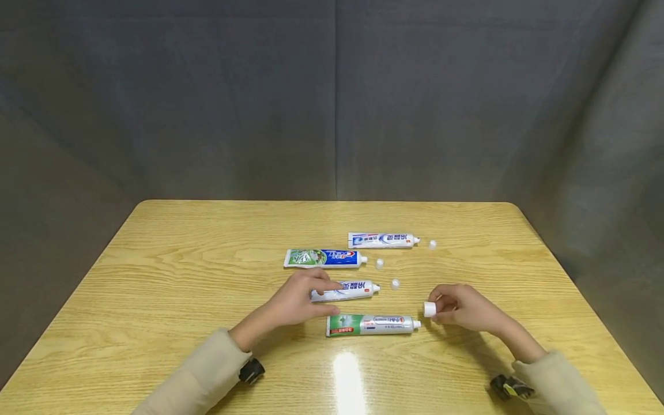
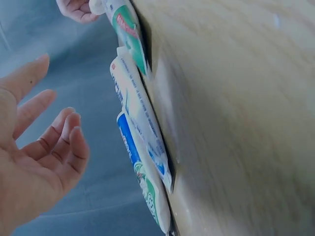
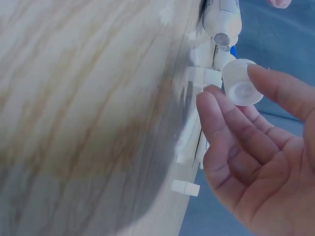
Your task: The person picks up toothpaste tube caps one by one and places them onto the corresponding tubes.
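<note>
"Cap (image 1: 430, 309) pinched between thumb and fingertips, a person's right hand (image 1: 463, 308) hovers just beyond the bare nozzle (image 1: 417, 325) of a green-and-silver tube (image 1: 373, 326), nearest of four on a wooden table (image 1: 207, 242)."

"Why hold it so?"

"Probably for reach: the grip leaves much of the cap showing, and that nozzle is the only one without a cap lying on the wood near it."

"And the left hand (image 1: 306, 294)?"

"Fingers spread and loosely bent, holding nothing. It hangs over the tail of a white-and-blue tube (image 1: 358, 289), a spot that would suit steadying; the left wrist view shows it clear of the tubes."

"Any other caps?"

"Three, each set apart from its tube: a near cap (image 1: 395, 284) off the white-and-blue tip, a middle cap (image 1: 380, 263) beside the blue-and-green tube (image 1: 332, 259), a far cap (image 1: 433, 244) beside the farthest tube (image 1: 381, 240). All four nozzles point to the person's right, perhaps to keep each opposite its cap."

"Contents?"

"Toothpaste, presumably; none shows. Bodies look plump, tapering flat at the tails. How full, nobody can tell from here."
</note>
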{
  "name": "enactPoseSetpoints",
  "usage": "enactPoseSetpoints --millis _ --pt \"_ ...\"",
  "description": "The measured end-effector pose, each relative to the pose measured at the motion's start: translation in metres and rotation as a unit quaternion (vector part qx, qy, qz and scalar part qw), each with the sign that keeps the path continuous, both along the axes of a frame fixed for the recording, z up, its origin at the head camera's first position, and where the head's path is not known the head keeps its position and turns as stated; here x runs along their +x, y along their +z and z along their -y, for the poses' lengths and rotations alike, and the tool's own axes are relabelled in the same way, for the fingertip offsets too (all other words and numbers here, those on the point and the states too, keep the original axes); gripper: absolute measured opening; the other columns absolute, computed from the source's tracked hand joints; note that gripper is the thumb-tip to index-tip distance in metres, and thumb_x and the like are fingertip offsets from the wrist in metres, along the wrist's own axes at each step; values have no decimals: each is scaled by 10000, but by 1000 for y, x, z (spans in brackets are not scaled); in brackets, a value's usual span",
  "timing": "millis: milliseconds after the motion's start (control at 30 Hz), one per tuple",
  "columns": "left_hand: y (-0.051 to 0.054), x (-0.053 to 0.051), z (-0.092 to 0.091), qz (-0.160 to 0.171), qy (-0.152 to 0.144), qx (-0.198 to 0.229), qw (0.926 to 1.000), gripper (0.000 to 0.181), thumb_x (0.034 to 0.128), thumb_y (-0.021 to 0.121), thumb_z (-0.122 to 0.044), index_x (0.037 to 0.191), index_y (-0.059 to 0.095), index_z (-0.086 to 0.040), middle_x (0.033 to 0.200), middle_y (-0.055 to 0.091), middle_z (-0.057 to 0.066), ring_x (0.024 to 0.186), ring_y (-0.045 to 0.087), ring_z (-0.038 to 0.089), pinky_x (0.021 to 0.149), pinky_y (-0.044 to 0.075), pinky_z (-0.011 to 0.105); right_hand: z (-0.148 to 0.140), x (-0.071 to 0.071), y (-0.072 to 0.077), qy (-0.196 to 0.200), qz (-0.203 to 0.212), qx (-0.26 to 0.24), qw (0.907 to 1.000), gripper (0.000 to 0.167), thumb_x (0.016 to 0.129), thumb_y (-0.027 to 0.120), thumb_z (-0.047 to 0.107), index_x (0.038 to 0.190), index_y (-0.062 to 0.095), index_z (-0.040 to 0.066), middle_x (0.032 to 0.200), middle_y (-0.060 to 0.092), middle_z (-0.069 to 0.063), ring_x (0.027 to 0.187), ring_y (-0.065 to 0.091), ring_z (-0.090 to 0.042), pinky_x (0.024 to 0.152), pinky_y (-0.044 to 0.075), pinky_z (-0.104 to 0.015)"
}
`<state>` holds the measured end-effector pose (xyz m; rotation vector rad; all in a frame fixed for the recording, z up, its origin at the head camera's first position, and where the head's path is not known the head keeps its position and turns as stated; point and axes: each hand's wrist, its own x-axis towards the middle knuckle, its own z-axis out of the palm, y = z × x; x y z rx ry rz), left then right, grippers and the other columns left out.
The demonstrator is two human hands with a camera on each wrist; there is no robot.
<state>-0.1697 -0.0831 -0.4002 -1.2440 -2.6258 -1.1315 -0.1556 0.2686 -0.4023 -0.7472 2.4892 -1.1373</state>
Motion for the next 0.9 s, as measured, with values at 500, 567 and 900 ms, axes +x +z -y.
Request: enactPoseSetpoints --millis 500,567,900 --pt "-13 -1 -12 570 -331 -173 9977 414 740 759 -196 1087 650 2 913 621 71 773 548 200 659 465 252 -2 7 4 -11 87 -49 9999 231 778 690 61 951 554 -8 862 652 -92 749 597 -115 630 484 -258" --pt "-14 -1 -14 610 -382 -198 9972 406 739 760 -193 1075 653 9 933 635 80 790 573 195 679 474 241 -2 8 4 -8 35 -2 10000 226 777 691 60 947 557 -4 858 650 -80 742 592 -106 628 485 -259" --pt "-14 3 -24 810 -295 -867 9925 435 724 774 -251 1068 657 -12 960 641 47 814 584 144 730 457 223 -1 10 3 199 -84 -80 9997 194 788 679 46 936 559 8 834 656 -75 721 597 -104 603 492 -265"
